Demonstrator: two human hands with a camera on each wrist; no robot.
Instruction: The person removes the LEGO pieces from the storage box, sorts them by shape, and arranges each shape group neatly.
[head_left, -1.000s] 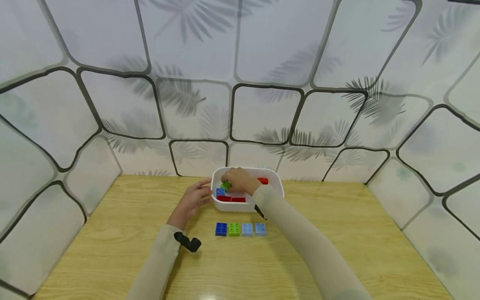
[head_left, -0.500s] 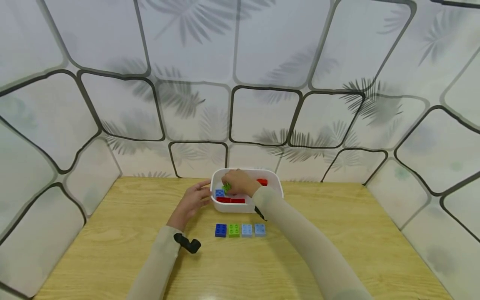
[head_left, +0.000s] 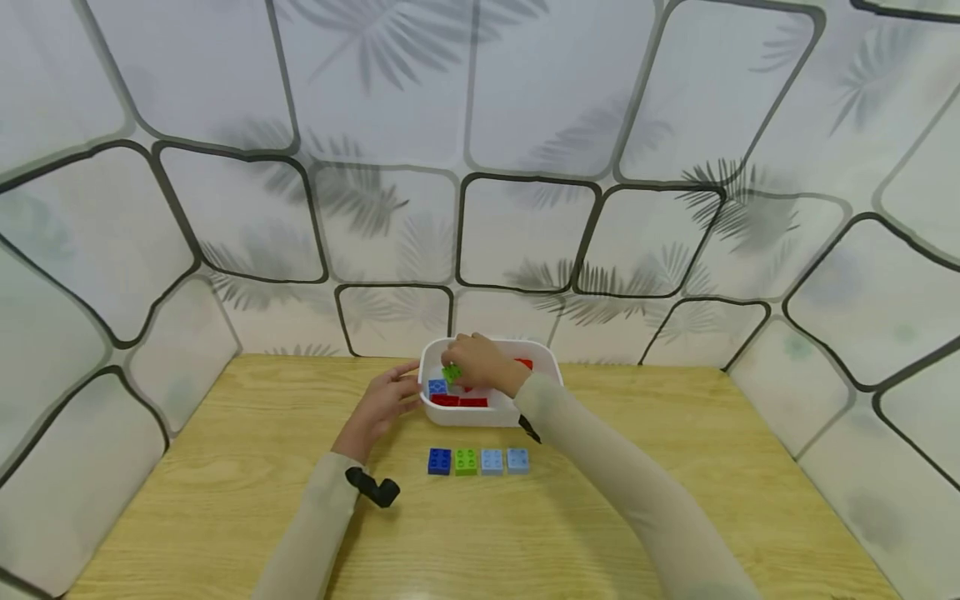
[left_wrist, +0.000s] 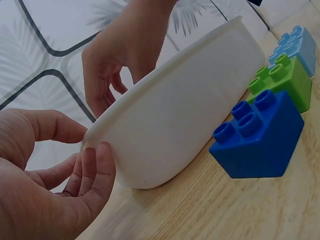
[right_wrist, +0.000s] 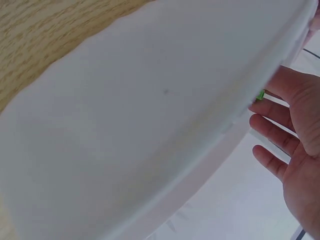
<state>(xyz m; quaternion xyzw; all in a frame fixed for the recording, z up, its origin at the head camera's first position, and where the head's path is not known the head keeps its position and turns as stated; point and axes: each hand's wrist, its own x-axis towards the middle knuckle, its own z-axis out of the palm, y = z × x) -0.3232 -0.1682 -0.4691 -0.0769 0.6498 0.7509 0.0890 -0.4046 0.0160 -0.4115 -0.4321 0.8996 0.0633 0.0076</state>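
Note:
In the head view, my left hand [head_left: 378, 408] is at the left end of a white plastic tub [head_left: 553, 372]. The left wrist view shows its thumb and bent fingers holding the tub's corner at the rim. My right hand [head_left: 480, 365] reaches into the tub and pinches a light green toy brick [head_left: 452, 373] with thumb and fingers. Only a bit of green brick [right_wrist: 260, 94] shows past the rim in the right wrist view. A blue brick [head_left: 437, 387] and red bricks [head_left: 459, 402] lie inside the tub, partly hidden by the hand and walls.
In front of the tub, a row on the wooden table [head_left: 645, 458] holds a dark blue brick [head_left: 439, 462], a light green brick [head_left: 466, 462] and two light blue bricks [head_left: 505, 462]. A patterned wall covering [head_left: 525, 233] rises behind the tub.
My right hand has shifted slightly within the tub, and the green brick now shows more clearly between its fingers. The left hand stays at the tub's end.

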